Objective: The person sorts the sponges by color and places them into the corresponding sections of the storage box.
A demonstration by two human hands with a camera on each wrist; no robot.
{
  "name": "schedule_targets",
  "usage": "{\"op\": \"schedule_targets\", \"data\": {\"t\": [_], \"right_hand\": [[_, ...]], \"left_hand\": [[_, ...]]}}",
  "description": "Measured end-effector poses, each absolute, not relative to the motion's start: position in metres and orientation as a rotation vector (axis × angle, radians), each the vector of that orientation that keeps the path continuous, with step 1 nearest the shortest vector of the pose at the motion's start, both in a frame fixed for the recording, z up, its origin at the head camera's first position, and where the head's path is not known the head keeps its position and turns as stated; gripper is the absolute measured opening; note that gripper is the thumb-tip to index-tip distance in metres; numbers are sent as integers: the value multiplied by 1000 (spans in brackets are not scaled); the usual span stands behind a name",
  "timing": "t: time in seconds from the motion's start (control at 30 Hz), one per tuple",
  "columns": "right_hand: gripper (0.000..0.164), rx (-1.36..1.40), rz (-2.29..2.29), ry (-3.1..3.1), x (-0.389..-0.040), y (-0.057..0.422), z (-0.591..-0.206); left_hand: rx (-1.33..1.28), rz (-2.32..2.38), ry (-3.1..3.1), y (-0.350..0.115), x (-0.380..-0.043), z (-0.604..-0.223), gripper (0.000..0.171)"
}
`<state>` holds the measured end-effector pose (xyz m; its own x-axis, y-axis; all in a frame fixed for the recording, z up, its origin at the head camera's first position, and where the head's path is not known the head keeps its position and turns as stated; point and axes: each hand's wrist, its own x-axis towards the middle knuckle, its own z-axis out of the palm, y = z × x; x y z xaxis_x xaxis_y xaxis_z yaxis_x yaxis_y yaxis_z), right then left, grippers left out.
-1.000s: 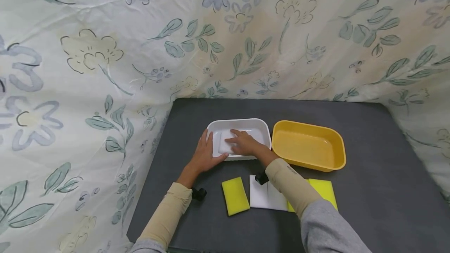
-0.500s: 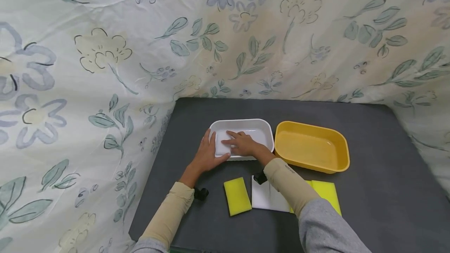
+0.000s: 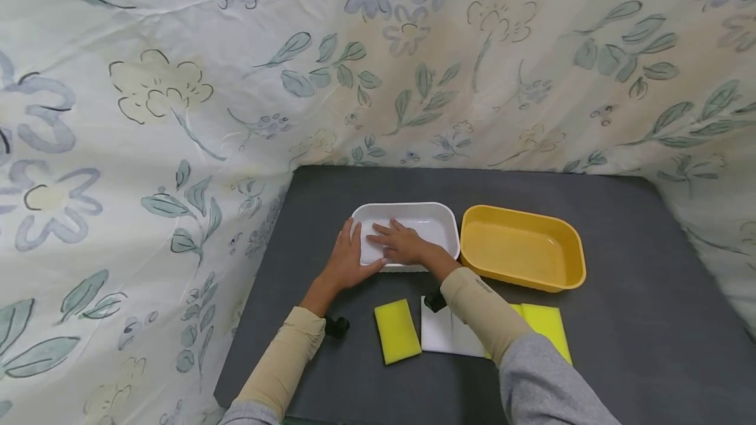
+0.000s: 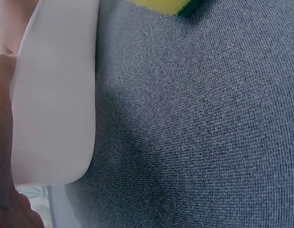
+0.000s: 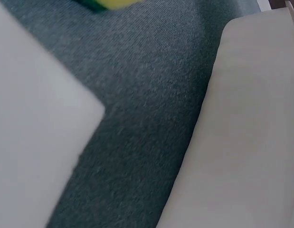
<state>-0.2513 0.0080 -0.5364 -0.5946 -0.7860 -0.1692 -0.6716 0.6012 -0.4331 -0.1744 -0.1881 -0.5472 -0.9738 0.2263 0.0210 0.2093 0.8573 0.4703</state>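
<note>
White tray (image 3: 437,229): likely light, stiff, slick; hold by its rim (image 3: 407,204). Left hand (image 3: 344,264) at tray's left end, right hand (image 3: 404,245) inside; fingers extended, released.

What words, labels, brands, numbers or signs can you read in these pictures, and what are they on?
None can be read.
Tan right sleeve: a small dark marking, too small to read.
White tray, yellow tray, yellow sponge: no text visible.
Floral cloth: printed flowers and leaves; no lettering visible.
</note>
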Motion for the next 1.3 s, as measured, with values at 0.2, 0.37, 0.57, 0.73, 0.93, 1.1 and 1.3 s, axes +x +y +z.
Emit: {"op": "schedule_targets", "data": {"t": [0.2, 0.37, 0.57, 0.73, 0.93, 1.1, 1.3], "right_hand": [[44, -1208, -594, 2581, -250, 17, -537], [32, -1084, -817, 2689, -246, 28, -530], [18, -1119, -993, 2840, -227, 53, -514], [14, -1310, -986, 2813, -200, 77, -499], [9, -1486, -856, 2732, -169, 98, -495], [12, -1535, -830, 2695, -149, 111, -502], [30, -1477, -778, 2649, -129, 125, -512]], "left_hand": [[338, 737, 2995, -187, -175, -548, 107], [286, 717, 2969, -186, -175, -549, 110], [240, 729, 2941, -183, -175, -551, 110], [242, 771, 2956, -184, -174, -550, 110], [228, 793, 2964, -187, -172, -548, 110], [234, 775, 2949, -187, -171, -548, 110], [243, 760, 2948, -186, -173, -550, 110]]}}
